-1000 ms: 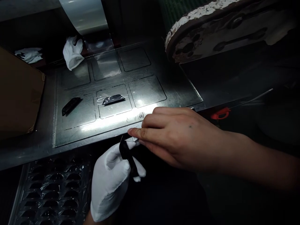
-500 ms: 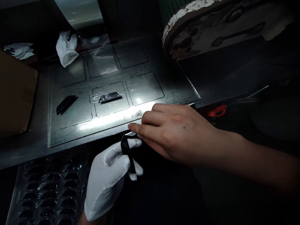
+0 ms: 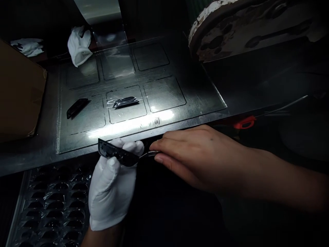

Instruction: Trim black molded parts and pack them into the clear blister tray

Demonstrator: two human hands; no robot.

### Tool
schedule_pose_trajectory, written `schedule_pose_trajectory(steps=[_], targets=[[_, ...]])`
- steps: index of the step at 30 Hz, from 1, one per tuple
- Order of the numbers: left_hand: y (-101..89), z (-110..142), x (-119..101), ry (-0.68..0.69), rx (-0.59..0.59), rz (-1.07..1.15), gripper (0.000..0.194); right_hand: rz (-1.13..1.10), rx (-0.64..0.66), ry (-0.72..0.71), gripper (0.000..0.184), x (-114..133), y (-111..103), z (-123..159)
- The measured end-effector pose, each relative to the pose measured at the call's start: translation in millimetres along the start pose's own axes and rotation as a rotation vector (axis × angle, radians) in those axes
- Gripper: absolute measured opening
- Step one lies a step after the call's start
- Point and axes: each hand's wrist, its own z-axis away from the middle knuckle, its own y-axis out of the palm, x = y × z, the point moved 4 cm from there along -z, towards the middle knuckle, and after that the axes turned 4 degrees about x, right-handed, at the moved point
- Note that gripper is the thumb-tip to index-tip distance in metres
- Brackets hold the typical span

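The left hand (image 3: 113, 192), in a white cloth glove, pinches a long black plastic-looking piece (image 3: 128, 159), with the thumb on its face and the fingers behind. This piece is in the air, by the near edge of the grey metal plate (image 3: 164, 94). The bare right hand (image 3: 197, 151) presses its thumb and fingers together on a slim shiny metal tool (image 3: 149, 154). The tool's tip is at the right end of the piece; whether it touches, one cannot tell.

For good work here, the left thumb should hold firmly but away from the tip, because a slip could scratch the surface or cut the glove. The tool is best kept at a low angle, with light, short strokes, and the piece turned towards the lamp's reflection.
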Motion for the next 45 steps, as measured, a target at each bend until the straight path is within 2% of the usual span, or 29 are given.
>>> schedule_pose_trajectory(steps=[4,7,15,21,31,38,42,45], targets=[[-2.8,4,-2,0.015,-0.021,-0.003,0.021,0.089,0.019,-0.002,0.029,5,-1,-10],[-6.3,6,-4,0.025,-0.034,-0.024,0.021,0.162,0.027,-0.035,0.025,8,-1,-12],[-11.1,8,-5,0.048,0.000,-0.066,0.020,0.268,0.001,-0.079,0.022,12,2,-12],[-8.1,9,-7,0.042,0.040,-0.065,0.020,0.322,-0.040,-0.082,0.024,15,4,-9],[-13.9,11,-1,0.028,-0.036,-0.152,0.022,0.322,0.041,-0.074,0.021,11,7,-4],[-15.6,14,-4,0.187,-0.025,-0.276,0.025,0.267,0.042,-0.055,0.022,11,9,-3],[-17.4,15,-3,0.222,-0.044,-0.415,0.027,0.204,0.049,-0.067,0.021,16,9,-1],[-16.3,11,-1,0.228,-0.011,-0.336,0.027,0.172,-0.005,-0.058,0.023,5,1,0]])
